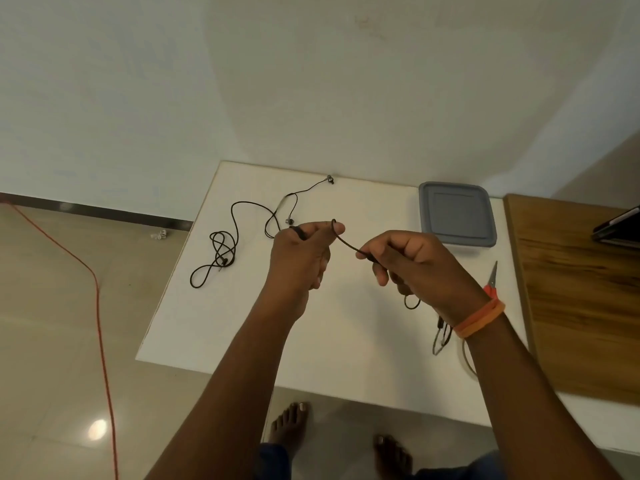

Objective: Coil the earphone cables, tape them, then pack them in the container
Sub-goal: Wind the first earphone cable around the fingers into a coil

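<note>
tabletop [242, 334] in white fills the middle of your view, with a wooden board [581, 306] lying on its right side. next in size, the grey container [457, 214] sits lidded at the far right of the white surface, well apart from your hands. your left hand [299, 252] is raised over the middle of the tabletop, clenched around a black earphone cable [341, 237], which loops over your thumb tip and runs across to your right hand [415, 263]. your right hand is pinched on that same cable between thumb and forefinger, and a small loop of it hangs out below your palm. an orange band [479, 318] wraps your right wrist. a second earphone cable [242, 230] lies loose and tangled on the far left part of the tabletop, its strand trailing toward the back edge where an earbud [330, 178] rests. red-handled scissors [491, 280] lie just beside your right wrist, blades pointing away from you, near the wooden board. another bit of cable [441, 336] shows on the tabletop below your right wrist, partly hidden by your forearm.
</note>
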The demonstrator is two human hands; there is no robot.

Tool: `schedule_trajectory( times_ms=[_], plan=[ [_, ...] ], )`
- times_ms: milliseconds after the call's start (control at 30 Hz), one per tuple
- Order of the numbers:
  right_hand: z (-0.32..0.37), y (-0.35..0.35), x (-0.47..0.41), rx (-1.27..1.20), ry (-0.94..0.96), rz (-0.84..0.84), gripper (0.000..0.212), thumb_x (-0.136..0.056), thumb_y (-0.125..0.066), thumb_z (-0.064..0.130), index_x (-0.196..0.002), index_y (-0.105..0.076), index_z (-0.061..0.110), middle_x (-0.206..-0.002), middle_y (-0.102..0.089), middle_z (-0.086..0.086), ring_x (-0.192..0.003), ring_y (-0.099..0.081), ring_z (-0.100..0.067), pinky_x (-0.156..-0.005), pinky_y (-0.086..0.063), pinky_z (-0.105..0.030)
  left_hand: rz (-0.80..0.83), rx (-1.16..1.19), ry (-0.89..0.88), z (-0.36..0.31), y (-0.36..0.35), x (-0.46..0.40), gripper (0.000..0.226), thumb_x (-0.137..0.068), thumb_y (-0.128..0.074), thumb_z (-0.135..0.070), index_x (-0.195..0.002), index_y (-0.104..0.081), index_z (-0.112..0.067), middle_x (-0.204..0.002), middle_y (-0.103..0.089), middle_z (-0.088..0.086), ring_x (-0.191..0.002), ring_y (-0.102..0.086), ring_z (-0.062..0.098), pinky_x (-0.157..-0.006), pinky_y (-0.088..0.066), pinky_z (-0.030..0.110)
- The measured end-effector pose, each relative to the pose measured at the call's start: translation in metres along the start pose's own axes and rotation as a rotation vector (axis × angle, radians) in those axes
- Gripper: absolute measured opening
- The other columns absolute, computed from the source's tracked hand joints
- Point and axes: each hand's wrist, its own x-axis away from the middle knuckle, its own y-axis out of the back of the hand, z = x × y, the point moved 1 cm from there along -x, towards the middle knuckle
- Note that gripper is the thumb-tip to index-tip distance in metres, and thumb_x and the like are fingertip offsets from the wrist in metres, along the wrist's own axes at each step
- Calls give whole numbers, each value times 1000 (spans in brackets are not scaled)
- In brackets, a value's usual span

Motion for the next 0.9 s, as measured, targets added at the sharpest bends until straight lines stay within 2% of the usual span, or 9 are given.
schedule_trajectory(
  times_ms=[100, 167, 233, 300, 367, 533, 767, 833, 900],
  plan=[
    [3, 1, 3, -104, 29, 26, 20, -78, -70, 43, -81, -75, 24, -81, -69, -12, -55, -44, -9, -48, -36, -20, 28, -120, -31, 2, -3, 1, 14, -94, -64, -21, -88, -72, -11, -43, -40, -4, -35, -30, 9, -36, -26, 17],
    [4, 4, 4, -145, 43, 3, 19, -78, -76, 35, -79, -75, 17, -71, -63, -10, -56, -43, -13, -51, -36, -24, 85, -256, -42, 3, -7, 3, 16, -96, -59, -20, -91, -71, -11, -42, -43, -5, -33, -34, 7, -35, -28, 17],
    [4, 9, 3, -278, 26, -85, 19, -83, -71, 30, -76, -72, 12, -56, -52, -1, -53, -38, -16, -52, -35, -30, 190, -453, -27, 5, -10, 6, 20, -97, -54, -22, -91, -71, -14, -44, -46, -3, -33, -36, 6, -34, -29, 16],
    [3, 15, 2, -374, -15, -215, 30, -89, -62, 34, -72, -68, 10, -53, -45, 1, -52, -38, -16, -53, -36, -31, 364, -585, 4, 8, -13, 12, 29, -100, -52, -30, -89, -72, -12, -47, -47, 0, -33, -36, 6, -35, -29, 15],
    [1, 17, 1, -359, -42, -333, 37, -92, -55, 38, -69, -63, 10, -52, -44, 0, -52, -41, -16, -51, -38, -29, 528, -626, 32, 9, -18, 18, 39, -101, -49, -38, -86, -73, -11, -48, -45, 1, -34, -34, 6, -35, -28, 16],
    [-3, 19, -1, -434, -115, -456, 39, -94, -54, 42, -69, -59, 13, -52, -42, 1, -49, -36, -13, -47, -30, -26, 722, -550, 193, 8, -27, 27, 56, -103, -35, -46, -82, -70, -6, -46, -40, 2, -37, -27, 10, -37, -25, 18],
    [-10, 18, -4, -498, -187, -473, 38, -93, -56, 43, -74, -65, 11, -55, -45, 3, -46, -34, -8, -43, -28, -21, 869, -353, 251, 8, -30, 29, 49, -104, -37, -29, -73, -66, -4, -40, -38, 2, -33, -22, 12, -35, -16, 19],
    [-13, 17, -4, -424, -201, -474, 39, -94, -55, 43, -73, -63, 11, -54, -44, 3, -45, -33, -8, -42, -29, -21, 919, -221, 289, 5, -28, 28, 53, -105, -35, -31, -72, -65, -3, -39, -38, 2, -29, -20, 10, -36, -11, 22],
    [-18, 18, -5, -190, -206, -469, 40, -95, -53, 42, -70, -64, 12, -54, -46, 2, -47, -37, -9, -46, -34, -23, 983, -35, 330, 2, -26, 28, 58, -104, -31, -34, -70, -66, -3, -36, -40, 2, -24, -22, 6, -35, -11, 20]
  ],
)
